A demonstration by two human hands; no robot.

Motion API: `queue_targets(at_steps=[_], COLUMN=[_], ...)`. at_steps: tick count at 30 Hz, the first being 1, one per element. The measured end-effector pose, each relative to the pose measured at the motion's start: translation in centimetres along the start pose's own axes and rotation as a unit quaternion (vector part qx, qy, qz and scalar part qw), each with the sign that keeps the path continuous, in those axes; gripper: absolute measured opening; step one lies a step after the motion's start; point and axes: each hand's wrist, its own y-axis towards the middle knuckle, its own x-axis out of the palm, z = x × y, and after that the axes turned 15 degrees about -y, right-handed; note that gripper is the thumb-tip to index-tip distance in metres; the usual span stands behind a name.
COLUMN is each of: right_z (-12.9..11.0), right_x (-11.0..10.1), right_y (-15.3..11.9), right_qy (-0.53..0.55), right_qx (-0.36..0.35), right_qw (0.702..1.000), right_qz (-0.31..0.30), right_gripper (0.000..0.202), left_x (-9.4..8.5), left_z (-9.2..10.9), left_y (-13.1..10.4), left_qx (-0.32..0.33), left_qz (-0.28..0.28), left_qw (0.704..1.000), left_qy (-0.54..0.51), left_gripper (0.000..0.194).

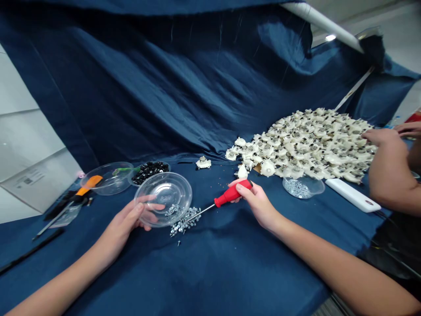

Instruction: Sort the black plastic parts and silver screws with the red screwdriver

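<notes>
My left hand [130, 217] grips the near-left rim of a clear plastic bowl [163, 186], which is tilted over the cloth. Some small screws [171, 210] show in or through the bowl's lower right side. Beside that rim lies a loose pile of silvery screws [187, 221], with one stray screw [179, 243] nearer to me. In my right hand [255, 197] is a screwdriver [230, 194] with a red handle, its fingers closed round it. The screwdriver's metal shaft points down and left, its tip at the screw pile.
A large heap of off-white plastic parts [315, 140] lies at back right, with a bowl of screws [299, 188] and a white power strip [352, 195] before it. Another person's arm [388, 175] reaches in there. At left are black parts [151, 171] in a bowl and an orange-handled tool [90, 184].
</notes>
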Motion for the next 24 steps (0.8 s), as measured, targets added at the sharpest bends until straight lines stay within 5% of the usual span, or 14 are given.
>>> queue_targets(at_steps=[24], right_z=[0.0], right_x=[0.7], right_y=[-0.6], right_qy=[-0.005], right_qx=[0.033], right_qw=[0.999], right_qz=[-0.032], right_gripper=[0.039], left_x=[0.2], left_z=[0.5], left_y=[-1.2], left_qx=[0.032], left_qz=[-0.018], left_qw=[0.999], left_qy=[-0.024], left_gripper=[0.067])
